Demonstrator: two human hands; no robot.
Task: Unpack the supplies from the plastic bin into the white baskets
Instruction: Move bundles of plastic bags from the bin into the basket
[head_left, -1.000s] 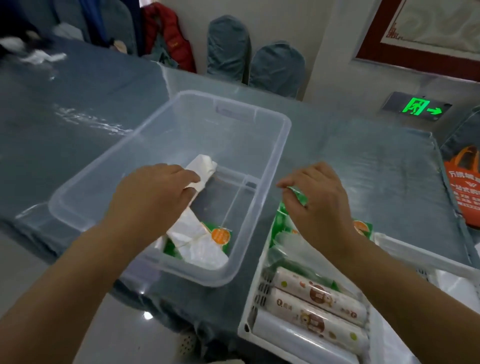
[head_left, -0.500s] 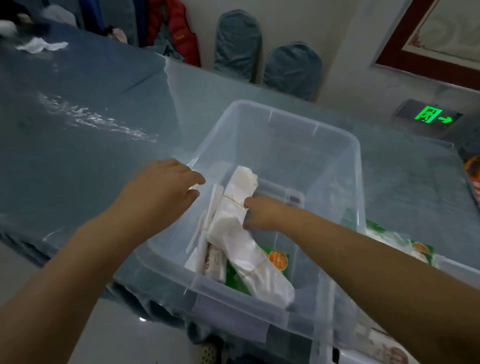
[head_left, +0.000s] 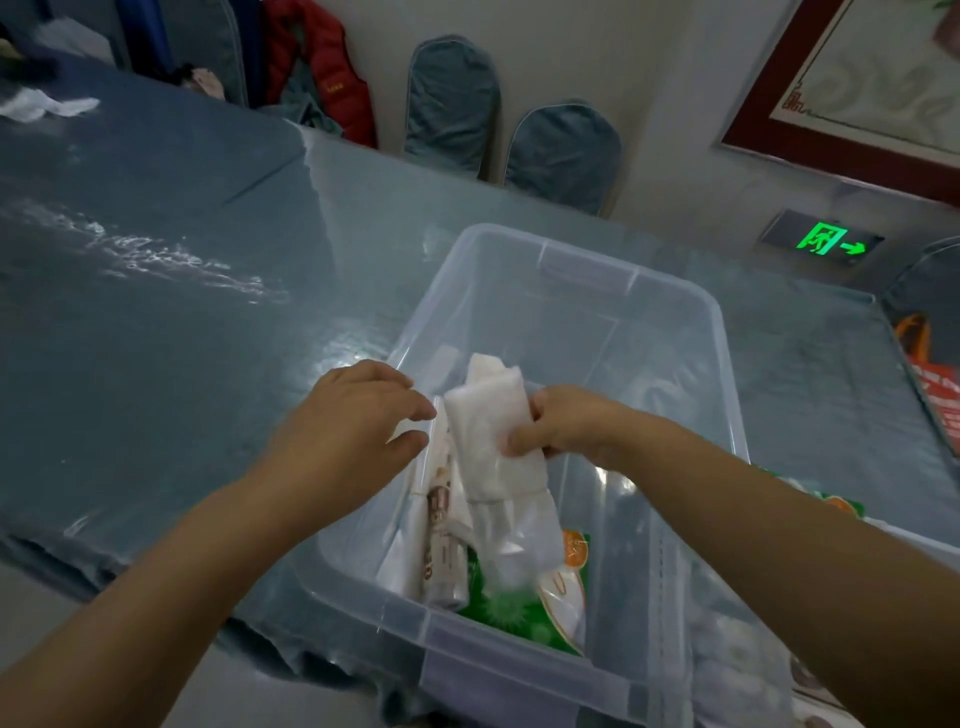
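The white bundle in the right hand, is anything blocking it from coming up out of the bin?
Nothing visible blocks it. The right hand grips the white plastic-wrapped bundle near its top, above the clear plastic bin, which has no lid. The left hand hovers beside it, not over it.

1. The table (head_left: 156, 322) wears a blue-grey cloth under a clear, glossy cover.
2. The clear plastic bin (head_left: 724, 364) stands on it at about five o'clock — near the front edge.
3. Crumpled white paper (head_left: 44, 106) lies far off at ten o'clock.
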